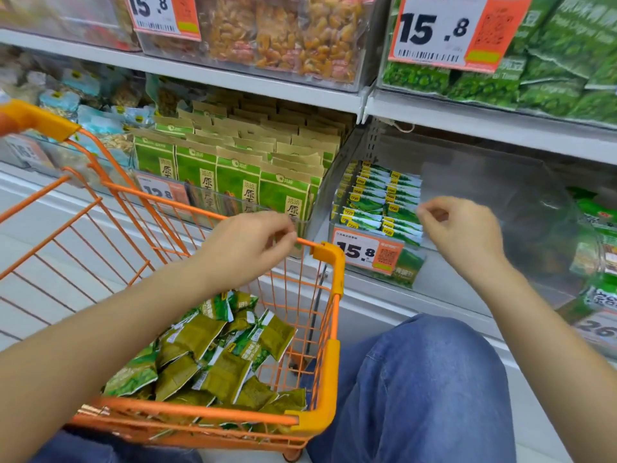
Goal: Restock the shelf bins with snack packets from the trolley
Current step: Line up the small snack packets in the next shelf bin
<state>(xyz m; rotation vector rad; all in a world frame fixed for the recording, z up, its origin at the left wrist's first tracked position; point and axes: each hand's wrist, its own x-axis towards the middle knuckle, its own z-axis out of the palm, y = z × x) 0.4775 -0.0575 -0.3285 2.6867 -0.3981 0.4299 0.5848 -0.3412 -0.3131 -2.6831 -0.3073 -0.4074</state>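
- Trolley (329, 272): orange wire mesh with plastic corner caps, lower left of frame.
- Snack packets (213, 359): crinkly green foil pouches, heaped loose in the trolley bottom.
- Shelf bin (467, 182): clear plastic, centre right; small green-white packets (384, 202) stacked flat in neat rows at its left end.
- Left hand (247, 245): over the trolley's far rim, fingers loosely curled, holding nothing.
- Right hand (464, 232): at the bin front, fingers loosely curled, empty.
- Price tag (367, 252): "15.8", on the bin front.

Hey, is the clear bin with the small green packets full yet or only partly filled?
Partly filled: the small green packets stand in rows at the left of the clear bin; the rest looks bare.
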